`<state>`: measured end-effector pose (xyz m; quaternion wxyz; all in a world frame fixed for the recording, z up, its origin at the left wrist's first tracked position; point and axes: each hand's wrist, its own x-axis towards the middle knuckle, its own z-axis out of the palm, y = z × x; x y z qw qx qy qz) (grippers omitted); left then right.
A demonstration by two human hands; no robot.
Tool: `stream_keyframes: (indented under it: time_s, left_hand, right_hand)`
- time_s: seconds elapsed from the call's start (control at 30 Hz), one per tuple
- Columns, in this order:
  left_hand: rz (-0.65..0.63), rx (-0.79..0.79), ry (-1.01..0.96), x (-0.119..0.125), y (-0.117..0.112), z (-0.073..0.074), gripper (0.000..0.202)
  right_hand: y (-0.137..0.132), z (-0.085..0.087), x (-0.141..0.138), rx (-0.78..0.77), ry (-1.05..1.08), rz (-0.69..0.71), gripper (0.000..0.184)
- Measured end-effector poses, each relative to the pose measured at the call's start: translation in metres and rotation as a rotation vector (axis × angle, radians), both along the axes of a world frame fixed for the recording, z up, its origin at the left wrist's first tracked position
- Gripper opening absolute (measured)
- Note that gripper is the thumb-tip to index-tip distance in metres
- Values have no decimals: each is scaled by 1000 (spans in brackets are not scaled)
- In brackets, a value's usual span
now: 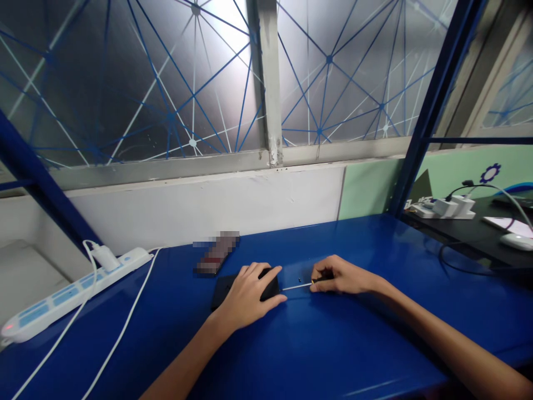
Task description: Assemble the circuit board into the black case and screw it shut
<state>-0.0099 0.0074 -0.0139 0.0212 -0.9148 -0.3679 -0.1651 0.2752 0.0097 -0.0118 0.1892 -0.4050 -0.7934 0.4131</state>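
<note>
A flat black box (222, 290) lies on the blue table (333, 355). My left hand (249, 294) is spread across it, thumb at the near side and fingers over the far side, holding it against the table. My right hand (339, 276) pinches a screwdriver (296, 287) by its handle, which the fingers mostly hide. Its thin metal shaft points left, and the tip meets the right end of the box; the exact contact is too small to make out. A few tiny dark pieces, perhaps screws (300, 280), lie just beyond the shaft.
Behind the box lies a blurred-out, phone-like slab (219, 253). A white power strip (75, 294) with a plugged-in charger (106, 258) sits at the left, its white cables (129, 328) running forward. On a black desk at right are another power strip (445, 208) and a white mouse (516, 241).
</note>
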Motion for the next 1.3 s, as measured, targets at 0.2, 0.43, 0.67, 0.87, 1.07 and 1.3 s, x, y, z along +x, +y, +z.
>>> stream_keyframes:
  time_s: [0.2, 0.43, 0.67, 0.87, 1.07, 1.3]
  left_hand:
    - [-7, 15, -5, 1, 0, 1, 53]
    - [2, 9, 5, 1, -1, 1, 53]
    - [1, 1, 1, 1, 0, 1, 53]
    - [-9, -3, -13, 2, -1, 3, 52]
    - [-4, -4, -7, 1, -1, 1, 53]
    - [-7, -7, -2, 1, -1, 2, 52]
  right_hand:
    - [-1, 2, -2, 100, -55, 10, 53]
    - [-1, -2, -3, 96, 43, -69, 41]
    - [0, -2, -1, 56, -3, -11, 44]
    - [-1, 1, -4, 164, -62, -39, 49]
    - [-1, -2, -4, 154, 36, -106, 39]
    - [-2, 2, -2, 143, -7, -88, 47]
